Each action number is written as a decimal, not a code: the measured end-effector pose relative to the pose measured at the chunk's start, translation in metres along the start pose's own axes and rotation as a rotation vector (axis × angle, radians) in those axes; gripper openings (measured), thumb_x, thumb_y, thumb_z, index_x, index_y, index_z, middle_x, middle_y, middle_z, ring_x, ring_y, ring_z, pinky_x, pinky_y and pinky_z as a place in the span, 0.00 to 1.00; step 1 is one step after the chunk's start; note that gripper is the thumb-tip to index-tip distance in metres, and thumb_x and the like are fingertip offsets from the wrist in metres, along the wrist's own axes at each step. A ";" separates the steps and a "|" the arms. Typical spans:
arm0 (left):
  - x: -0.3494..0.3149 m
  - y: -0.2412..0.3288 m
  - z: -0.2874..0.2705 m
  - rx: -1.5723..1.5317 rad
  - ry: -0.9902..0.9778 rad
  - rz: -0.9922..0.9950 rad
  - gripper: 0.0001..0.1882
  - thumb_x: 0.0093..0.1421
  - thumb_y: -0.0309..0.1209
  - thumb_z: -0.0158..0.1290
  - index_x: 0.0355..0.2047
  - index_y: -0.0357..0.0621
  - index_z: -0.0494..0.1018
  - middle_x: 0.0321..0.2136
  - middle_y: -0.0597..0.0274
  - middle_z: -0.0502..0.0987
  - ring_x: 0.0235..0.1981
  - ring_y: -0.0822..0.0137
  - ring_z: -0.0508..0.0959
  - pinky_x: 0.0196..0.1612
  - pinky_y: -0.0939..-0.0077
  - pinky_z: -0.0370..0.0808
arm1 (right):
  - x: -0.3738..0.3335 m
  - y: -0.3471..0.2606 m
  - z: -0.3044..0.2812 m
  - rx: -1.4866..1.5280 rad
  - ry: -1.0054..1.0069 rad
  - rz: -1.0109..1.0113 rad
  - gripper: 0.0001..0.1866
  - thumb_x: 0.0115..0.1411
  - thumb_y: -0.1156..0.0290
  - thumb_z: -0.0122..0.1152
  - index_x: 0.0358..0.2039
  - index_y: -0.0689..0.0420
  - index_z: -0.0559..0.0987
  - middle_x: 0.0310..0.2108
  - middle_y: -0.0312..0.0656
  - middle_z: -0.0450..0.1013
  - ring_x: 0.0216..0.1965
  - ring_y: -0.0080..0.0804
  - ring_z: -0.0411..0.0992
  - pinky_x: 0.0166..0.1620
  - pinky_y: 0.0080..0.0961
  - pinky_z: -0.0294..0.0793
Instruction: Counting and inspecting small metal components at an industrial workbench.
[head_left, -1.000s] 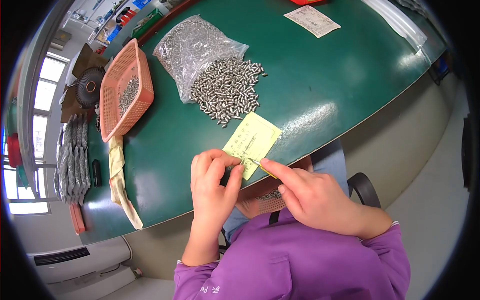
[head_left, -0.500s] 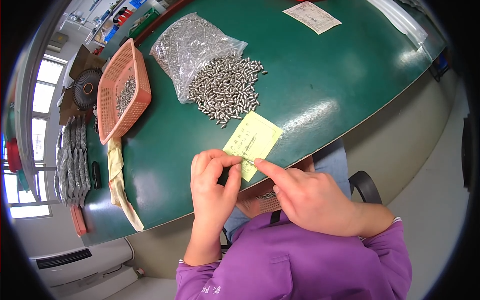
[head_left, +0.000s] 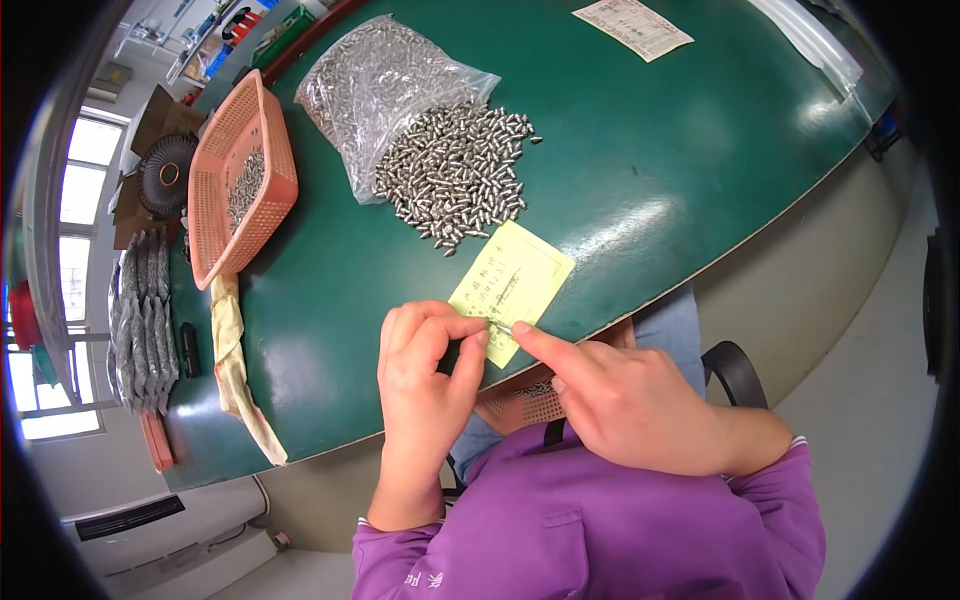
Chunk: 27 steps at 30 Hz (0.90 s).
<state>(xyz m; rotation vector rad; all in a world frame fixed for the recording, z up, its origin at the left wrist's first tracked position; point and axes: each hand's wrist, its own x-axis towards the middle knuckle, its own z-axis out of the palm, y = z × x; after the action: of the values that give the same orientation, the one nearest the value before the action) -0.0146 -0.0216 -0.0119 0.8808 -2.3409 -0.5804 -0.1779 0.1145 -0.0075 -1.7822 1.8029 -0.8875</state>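
Observation:
Over the lower edge of a yellow paper card (head_left: 528, 268), my left hand (head_left: 425, 365) pinches a small silver metal pin (head_left: 500, 326) between thumb and forefinger. My right hand (head_left: 630, 395) comes in from the right; its forefinger is stretched out and its tip touches the pin's other end. That hand's remaining fingers are curled, and whatever they might hold is hidden. Just beyond the card lies a heap of small pointed metal parts (head_left: 455, 175), spilling out of a clear plastic bag (head_left: 375, 85) full of the same parts.
On the left of the green table (head_left: 340, 330) stands a pink plastic basket (head_left: 285, 180) with some metal parts inside. A strip of cream cloth (head_left: 228, 345) lies below it. Filled bags (head_left: 145, 320) and a black fan (head_left: 165, 175) are farther left. Another basket (head_left: 530, 403) sits below the table edge.
Both hands keep nearly the same pose around the small metal pin. The view has shifted slightly; the heap, bag and basket look unchanged.

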 end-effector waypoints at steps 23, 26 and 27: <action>0.001 -0.003 0.000 -0.041 -0.011 -0.017 0.06 0.51 0.20 0.63 0.29 0.41 0.78 0.33 0.58 0.77 0.36 0.57 0.75 0.41 0.65 0.73 | 0.001 0.002 0.000 -0.009 0.020 -0.032 0.29 0.59 0.79 0.58 0.63 0.56 0.71 0.29 0.46 0.77 0.26 0.44 0.77 0.29 0.38 0.79; 0.003 -0.001 -0.002 -0.026 -0.030 -0.014 0.07 0.50 0.19 0.63 0.29 0.39 0.78 0.33 0.58 0.77 0.37 0.59 0.76 0.41 0.67 0.74 | 0.003 0.002 -0.001 -0.045 0.034 -0.068 0.29 0.58 0.77 0.59 0.62 0.59 0.72 0.25 0.46 0.75 0.22 0.42 0.76 0.27 0.36 0.78; 0.004 0.000 -0.002 -0.011 -0.042 -0.012 0.08 0.50 0.17 0.63 0.30 0.38 0.78 0.33 0.58 0.77 0.37 0.61 0.77 0.42 0.70 0.74 | 0.004 0.002 -0.002 -0.094 0.054 -0.106 0.28 0.57 0.75 0.59 0.60 0.61 0.73 0.21 0.46 0.74 0.19 0.39 0.76 0.25 0.34 0.77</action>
<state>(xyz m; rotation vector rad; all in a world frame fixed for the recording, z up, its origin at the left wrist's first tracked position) -0.0157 -0.0244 -0.0087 0.8862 -2.3693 -0.6218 -0.1805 0.1110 -0.0071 -1.9460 1.8246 -0.9134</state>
